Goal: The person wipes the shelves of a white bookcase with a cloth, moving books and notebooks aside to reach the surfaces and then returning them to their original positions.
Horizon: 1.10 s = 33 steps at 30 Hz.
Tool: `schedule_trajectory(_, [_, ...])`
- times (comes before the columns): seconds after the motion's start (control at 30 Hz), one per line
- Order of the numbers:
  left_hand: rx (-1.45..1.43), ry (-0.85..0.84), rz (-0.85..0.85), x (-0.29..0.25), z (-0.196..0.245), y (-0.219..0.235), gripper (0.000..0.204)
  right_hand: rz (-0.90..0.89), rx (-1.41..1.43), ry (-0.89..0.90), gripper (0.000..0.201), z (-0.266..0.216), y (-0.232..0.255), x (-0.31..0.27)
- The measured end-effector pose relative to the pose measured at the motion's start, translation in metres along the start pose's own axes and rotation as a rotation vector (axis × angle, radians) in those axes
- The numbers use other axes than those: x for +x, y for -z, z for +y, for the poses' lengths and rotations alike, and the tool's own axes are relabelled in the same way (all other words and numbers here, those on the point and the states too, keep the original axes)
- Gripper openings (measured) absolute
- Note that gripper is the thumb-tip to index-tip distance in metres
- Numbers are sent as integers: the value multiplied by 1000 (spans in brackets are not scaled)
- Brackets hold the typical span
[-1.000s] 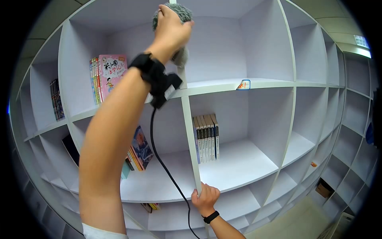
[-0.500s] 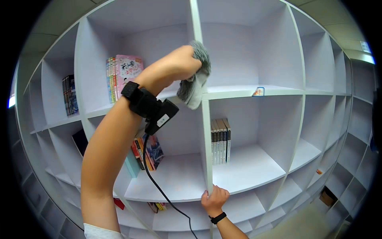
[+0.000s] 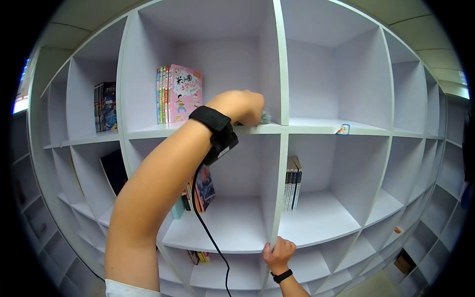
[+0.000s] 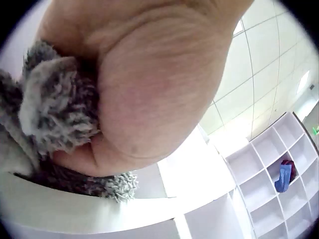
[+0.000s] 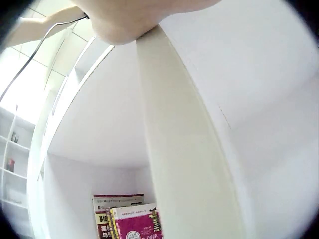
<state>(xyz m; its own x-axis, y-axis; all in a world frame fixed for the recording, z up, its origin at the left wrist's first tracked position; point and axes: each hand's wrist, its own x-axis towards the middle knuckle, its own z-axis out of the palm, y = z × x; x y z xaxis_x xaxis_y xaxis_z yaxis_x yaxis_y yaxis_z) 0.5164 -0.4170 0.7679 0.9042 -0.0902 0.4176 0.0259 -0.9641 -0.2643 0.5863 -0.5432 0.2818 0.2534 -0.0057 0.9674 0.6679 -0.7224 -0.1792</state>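
My left hand (image 3: 245, 106) is at the front edge of an upper shelf (image 3: 173, 129), gripping a fluffy grey cloth (image 3: 265, 118). Most of the cloth is hidden behind the hand in the head view. In the left wrist view, folds of the cloth (image 4: 60, 104) bulge out beside the palm, and its lower part lies along the white shelf edge. Lower down, my right hand (image 3: 280, 253) grips the front edge of an upright divider (image 3: 283, 168), thumb on one side and fingers on the other.
Pink-covered books (image 3: 185, 94) stand left of my left hand on the same shelf. Below are leaning books (image 3: 204, 188) and a row of pale-spined books (image 3: 293, 185). A black cable (image 3: 210, 235) hangs from the left wrist. A small sticker (image 3: 343, 129) marks the right shelf edge.
My left hand has come down with the cloth from high on the divider to the shelf edge left of it. The right hand keeps its grip on the divider. The head view has shifted left.
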Motion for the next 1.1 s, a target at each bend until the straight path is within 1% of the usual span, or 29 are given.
schedule_trajectory(0.07, [140,71,-31,-4,-17,-2,30,9,-21,61,42,2,3,3])
schedule_trajectory(0.1, [184,105,-14,-11,-32,-5,29,2,-14,58,42,2,3,3])
schedule_trajectory(0.13, [177,179,14,-6,-61,-20,27,17,-19,59,42,2,2,3])
schedule_trajectory(0.17, [273,187,-30,-26,-66,-13,25,33,-25,58,42,2,2,2])
schedule_trajectory(0.2, [380,202,-90,-31,-88,-17,24,32,-16,54,42,2,1,2])
schedule_trajectory(0.23, [431,211,13,-54,-96,-17,20,28,-11,44,42,2,0,2])
schedule_trajectory(0.27, [505,195,72,-65,-122,-25,16,23,-6,33,42,1,0,1])
schedule_trajectory(0.3, [578,218,54,-79,-136,-24,13,20,4,28,42,1,0,0])
schedule_trajectory(0.33, [656,200,89,-90,-162,-30,12,28,3,26,42,1,-1,1])
schedule_trajectory(0.37, [739,227,94,-101,-174,-29,17,33,-1,24,42,1,-1,1])
schedule_trajectory(0.43, [759,96,32,-116,-198,-21,17,31,6,24,42,-1,3,2])
schedule_trajectory(0.47, [763,90,20,-113,-203,-20,17,37,6,31,42,-1,2,3])
schedule_trajectory(0.53, [1149,16,289,-110,-215,-22,17,35,7,34,42,3,-1,0])
schedule_trajectory(0.57, [1314,82,275,-107,-217,-10,22,47,2,48,41,3,-1,-1])
schedule_trajectory(0.6, [1346,70,391,-106,-225,-3,32,40,-1,50,42,3,-3,-2])
schedule_trajectory(0.63, [1270,102,418,-102,-238,12,42,25,7,49,42,4,-3,-4])
schedule_trajectory(0.67, [1205,111,491,-99,-243,21,48,22,17,44,42,6,-2,-6])
schedule_trajectory(0.7, [1191,146,515,-93,-248,26,54,29,26,42,42,6,-7,-7])
schedule_trajectory(0.77, [1202,218,580,-79,-254,40,58,40,14,42,43,6,-7,-7])
schedule_trajectory(0.8, [1202,219,580,-73,-257,45,58,19,22,36,42,8,-7,-8])
schedule_trajectory(0.87, [1176,287,687,-63,-259,56,60,-3,29,29,42,9,-9,-8])
schedule_trajectory(0.9, [1173,284,683,-57,-267,62,60,16,33,35,42,9,-11,-7])
schedule_trajectory(0.93, [1170,274,699,-53,-279,65,61,17,32,38,43,10,-2,-11])
schedule_trajectory(0.97, [1166,263,716,-51,-283,66,63,-8,26,33,43,8,-1,-10])
schedule_trajectory(1.0, [1193,223,681,-51,-291,65,67,17,36,40,43,6,-5,-8])
schedule_trajectory(1.03, [1058,-173,757,-63,-250,62,10,36,46,47,44,6,-3,-5])
schedule_trajectory(1.07, [967,-94,662,-75,-230,59,9,42,36,55,44,9,-3,-6])
schedule_trajectory(1.1, [875,-20,557,-82,-222,48,9,40,27,60,44,12,-6,-10])
